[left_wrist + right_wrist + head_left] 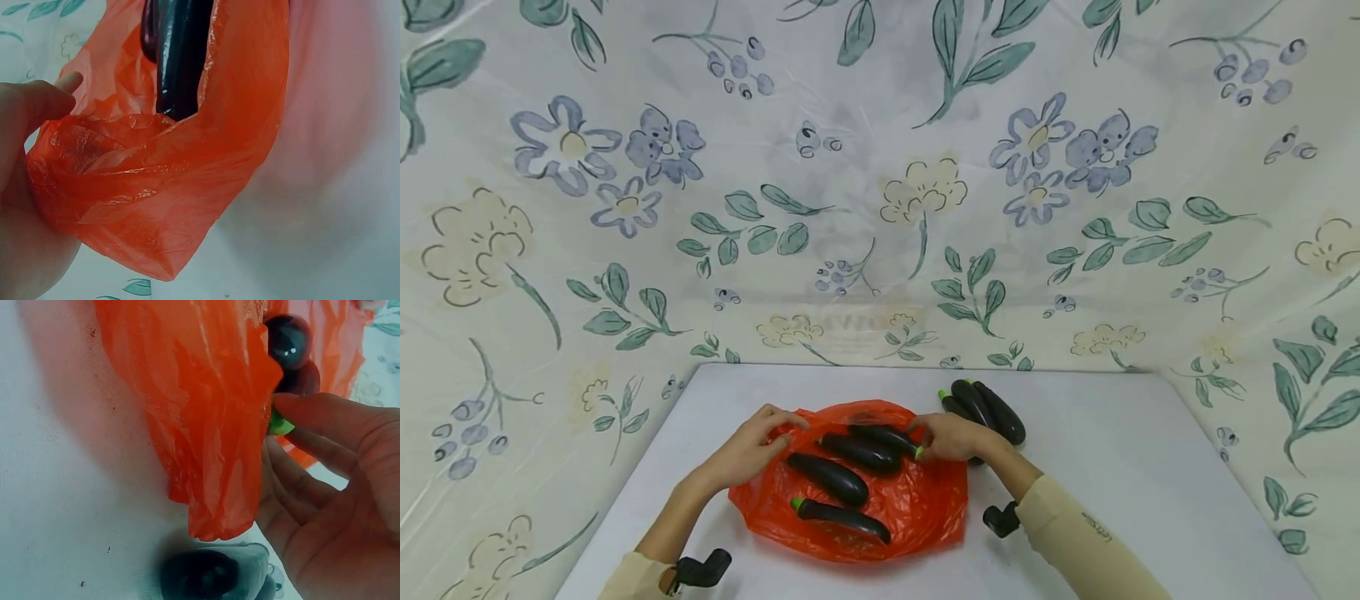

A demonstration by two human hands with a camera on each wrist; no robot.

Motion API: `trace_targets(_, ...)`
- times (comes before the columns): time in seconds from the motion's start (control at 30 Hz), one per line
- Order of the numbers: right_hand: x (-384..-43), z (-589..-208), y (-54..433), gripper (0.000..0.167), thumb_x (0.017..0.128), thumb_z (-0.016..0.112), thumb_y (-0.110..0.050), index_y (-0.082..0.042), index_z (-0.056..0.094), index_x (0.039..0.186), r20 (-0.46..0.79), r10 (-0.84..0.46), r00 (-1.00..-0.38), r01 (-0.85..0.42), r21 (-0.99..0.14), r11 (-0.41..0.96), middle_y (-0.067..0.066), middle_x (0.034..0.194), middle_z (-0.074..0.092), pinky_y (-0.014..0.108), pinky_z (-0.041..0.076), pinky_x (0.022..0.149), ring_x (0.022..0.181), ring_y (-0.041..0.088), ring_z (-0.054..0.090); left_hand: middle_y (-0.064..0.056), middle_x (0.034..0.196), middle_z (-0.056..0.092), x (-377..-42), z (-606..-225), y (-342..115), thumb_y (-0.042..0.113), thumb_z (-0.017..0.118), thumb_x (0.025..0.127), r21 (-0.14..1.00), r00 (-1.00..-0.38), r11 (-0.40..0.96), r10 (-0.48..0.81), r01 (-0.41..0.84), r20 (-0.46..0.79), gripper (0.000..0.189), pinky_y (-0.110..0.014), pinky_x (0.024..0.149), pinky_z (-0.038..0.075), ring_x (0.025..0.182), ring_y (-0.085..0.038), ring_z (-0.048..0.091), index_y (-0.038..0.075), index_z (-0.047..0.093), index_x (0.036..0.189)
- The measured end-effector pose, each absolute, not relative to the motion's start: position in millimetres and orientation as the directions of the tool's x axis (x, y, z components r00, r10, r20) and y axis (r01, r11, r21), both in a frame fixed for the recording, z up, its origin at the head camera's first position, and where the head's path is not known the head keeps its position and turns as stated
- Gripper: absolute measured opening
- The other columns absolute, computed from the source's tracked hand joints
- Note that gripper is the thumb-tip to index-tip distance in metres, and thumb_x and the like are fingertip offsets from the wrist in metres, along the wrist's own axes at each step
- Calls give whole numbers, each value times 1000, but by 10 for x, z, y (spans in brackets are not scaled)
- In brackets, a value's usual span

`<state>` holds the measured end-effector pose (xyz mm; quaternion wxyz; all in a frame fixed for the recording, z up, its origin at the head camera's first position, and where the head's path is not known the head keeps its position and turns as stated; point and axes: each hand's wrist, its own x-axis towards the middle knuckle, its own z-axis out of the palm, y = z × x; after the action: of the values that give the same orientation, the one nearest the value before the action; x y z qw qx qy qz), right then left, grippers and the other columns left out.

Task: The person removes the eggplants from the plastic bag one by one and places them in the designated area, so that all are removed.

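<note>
- Your right hand [951, 436] pinches the green stem end of the far eggplant [883, 437], with the thumb against the stem and the fingers on the other side.
- Your left hand [756, 446] is at the opposite edge of the red plastic bag [925, 517], thumb and forefinger parted. The film overlaps the palm, so you cannot tell whether the covered fingers grip it.
- The bag lies between your two hands with its mouth spread wide. Its right edge hangs against your right-hand fingers.
- Four eggplants lie in the bag between your hands. The second eggplant [861, 454] lies alongside the far one, on your side of it.
- The third eggplant [829, 479] lies nearer to your left hand, tilted down toward your right.
- The near eggplant [846, 522] lies closest to you, below both hands, with its green end toward your left side.
- A group of dark eggplants [996, 408] lies outside the bag, just beyond your right hand. One further dark shape, probably another eggplant, shows partly beneath your right wrist.
- The white table [1120, 475] supports the bag and the group.
</note>
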<state>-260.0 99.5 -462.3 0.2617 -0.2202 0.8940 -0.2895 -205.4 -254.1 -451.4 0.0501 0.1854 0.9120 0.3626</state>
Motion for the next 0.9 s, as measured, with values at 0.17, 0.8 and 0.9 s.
trace_targets(0.17, -2597, -4631, 1008, 42, 90, 73, -8, -16, 62, 129, -337, -554, -761, -244, -643, 726, 2, 100, 68, 43, 54, 89, 90, 20, 62, -6, 111, 52, -2041, -4528, -2546, 6, 55, 101, 690, -930, 664, 365, 287, 35, 27, -37, 86, 52, 100, -24, 52, 19, 67, 122)
trace_targets(0.8, -2605, -4551, 1058, 37, 91, 71, -9, -21, 66, 125, -323, -576, -751, -243, -676, 696, 1, 103, 68, 42, 55, 88, 92, 20, 63, -7, 114, 53, -2044, -4533, -2561, 7, 57, 100, 698, -936, 662, 352, 273, 33, 28, -44, 90, 55, 105, -25, 53, 20, 67, 123)
trace_targets(0.9, -2611, -4533, 1064, 36, 90, 71, -9, -20, 66, 124, -307, -589, -748, -261, -680, 686, 1, 103, 68, 41, 55, 86, 92, 20, 63, -7, 113, 53, -2049, -4533, -2557, 6, 56, 100, 695, -934, 662, 355, 279, 37, 27, -42, 89, 54, 103, -24, 53, 19, 67, 122)
